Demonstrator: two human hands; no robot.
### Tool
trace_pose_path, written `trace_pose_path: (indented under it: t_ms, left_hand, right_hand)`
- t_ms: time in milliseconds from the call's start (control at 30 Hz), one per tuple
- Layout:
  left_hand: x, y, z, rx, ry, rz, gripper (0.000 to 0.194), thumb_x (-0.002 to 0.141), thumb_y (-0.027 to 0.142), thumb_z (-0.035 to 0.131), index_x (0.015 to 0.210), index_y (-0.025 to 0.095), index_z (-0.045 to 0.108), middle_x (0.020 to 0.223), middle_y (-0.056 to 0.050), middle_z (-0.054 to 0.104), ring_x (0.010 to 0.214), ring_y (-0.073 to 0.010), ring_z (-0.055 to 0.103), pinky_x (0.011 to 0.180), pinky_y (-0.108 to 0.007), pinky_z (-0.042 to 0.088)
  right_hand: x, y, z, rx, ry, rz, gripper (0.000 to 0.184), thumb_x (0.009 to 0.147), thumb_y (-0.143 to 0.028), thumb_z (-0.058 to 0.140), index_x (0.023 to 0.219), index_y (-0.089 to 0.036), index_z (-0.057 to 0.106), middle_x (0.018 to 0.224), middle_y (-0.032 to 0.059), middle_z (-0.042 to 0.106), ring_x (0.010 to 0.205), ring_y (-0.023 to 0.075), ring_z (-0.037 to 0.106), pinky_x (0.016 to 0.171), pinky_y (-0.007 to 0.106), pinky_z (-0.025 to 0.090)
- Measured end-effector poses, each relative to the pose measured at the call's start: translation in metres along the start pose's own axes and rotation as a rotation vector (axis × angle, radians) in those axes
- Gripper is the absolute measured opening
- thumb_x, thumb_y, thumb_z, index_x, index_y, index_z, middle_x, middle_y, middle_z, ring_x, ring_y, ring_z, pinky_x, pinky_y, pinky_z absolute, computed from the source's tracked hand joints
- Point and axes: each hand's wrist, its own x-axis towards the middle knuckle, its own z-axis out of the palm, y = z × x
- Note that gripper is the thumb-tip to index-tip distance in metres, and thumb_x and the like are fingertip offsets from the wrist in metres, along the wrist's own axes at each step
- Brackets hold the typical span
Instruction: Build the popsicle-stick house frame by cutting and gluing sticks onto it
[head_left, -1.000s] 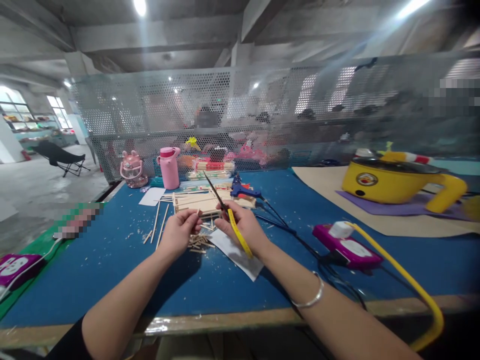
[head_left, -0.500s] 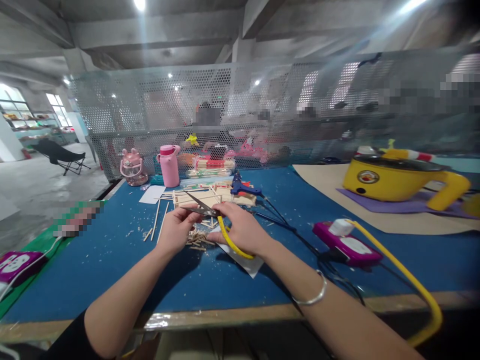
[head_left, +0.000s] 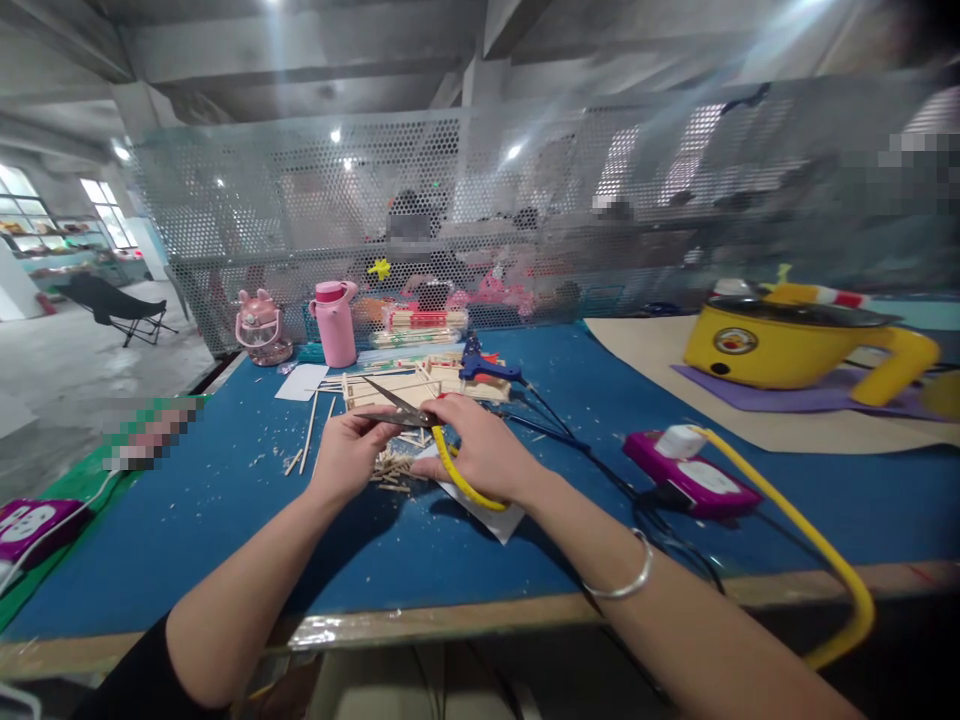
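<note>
My right hand [head_left: 484, 450] is closed around the yellow handles of a pair of scissors [head_left: 401, 412]. The blades are spread and point left, with the lower one at the fingertips of my left hand [head_left: 346, 455]. That hand is pinched on a small wooden stick, now mostly hidden by fingers and blade. Below the scissors lies a pile of short cut stick pieces [head_left: 391, 470]. A sheet of white paper [head_left: 499, 522] is partly under my right hand. Just beyond my hands stands a light wooden frame of sticks [head_left: 382, 388], with a blue glue gun [head_left: 484, 364] behind.
Longer sticks [head_left: 308, 438] lie left of my hands on the blue table [head_left: 225, 540]. At the back are a pink bottle [head_left: 335, 330] and a clear pink jug [head_left: 262, 332]. A purple power strip [head_left: 694, 480] with cables and a yellow pot [head_left: 780, 345] occupy the right.
The scissors have swung from pointing up and away to pointing left, and their blades have opened at my left fingertips. My left hand keeps its pinch; over the last half second both hands barely move.
</note>
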Motion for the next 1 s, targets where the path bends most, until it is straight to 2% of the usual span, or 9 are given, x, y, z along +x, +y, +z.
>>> trace_pose_path:
  t_ms: [233, 367, 667, 1000]
  left_hand:
    - [-0.0021, 0.0025, -0.0028, 0.055, -0.066, 0.062, 0.01, 0.061, 0.018, 0.068, 0.071, 0.016, 0.071, 0.06, -0.002, 0.068, 0.061, -0.0151, 0.06, 0.059, -0.026, 0.047]
    - [-0.0029, 0.0029, -0.0034, 0.063, -0.092, 0.058, 0.011, 0.063, 0.021, 0.068, 0.072, 0.015, 0.071, 0.062, -0.003, 0.068, 0.058, -0.0137, 0.059, 0.055, -0.024, 0.045]
    - [-0.0066, 0.004, -0.0013, 0.078, -0.128, 0.009, 0.016, 0.065, 0.028, 0.066, 0.072, 0.013, 0.069, 0.061, -0.004, 0.067, 0.053, -0.0129, 0.058, 0.047, -0.022, 0.042]
    - [-0.0079, 0.0029, -0.0002, 0.053, -0.158, 0.073, 0.02, 0.068, 0.033, 0.064, 0.065, 0.013, 0.064, 0.054, -0.001, 0.06, 0.047, -0.0087, 0.05, 0.047, -0.021, 0.041]
  right_hand:
    - [-0.0004, -0.0017, -0.0001, 0.069, -0.02, 0.012, 0.064, 0.06, -0.05, 0.071, 0.112, -0.017, 0.054, 0.104, 0.0108, 0.058, 0.094, 0.0237, 0.053, 0.082, 0.037, 0.042]
    - [-0.0002, -0.0017, -0.0001, 0.092, -0.018, 0.001, 0.064, 0.06, -0.05, 0.071, 0.112, -0.017, 0.055, 0.106, 0.0112, 0.059, 0.096, 0.0241, 0.054, 0.083, 0.038, 0.042]
    - [0.0005, -0.0028, -0.0027, 0.118, -0.014, -0.008, 0.043, 0.073, -0.04, 0.063, 0.108, -0.015, 0.059, 0.102, 0.0111, 0.062, 0.093, 0.0216, 0.056, 0.082, 0.035, 0.043]
    - [0.0008, -0.0028, -0.0053, 0.126, -0.037, 0.004, 0.044, 0.071, -0.037, 0.066, 0.108, -0.015, 0.06, 0.103, 0.0106, 0.064, 0.091, 0.021, 0.059, 0.079, 0.032, 0.045]
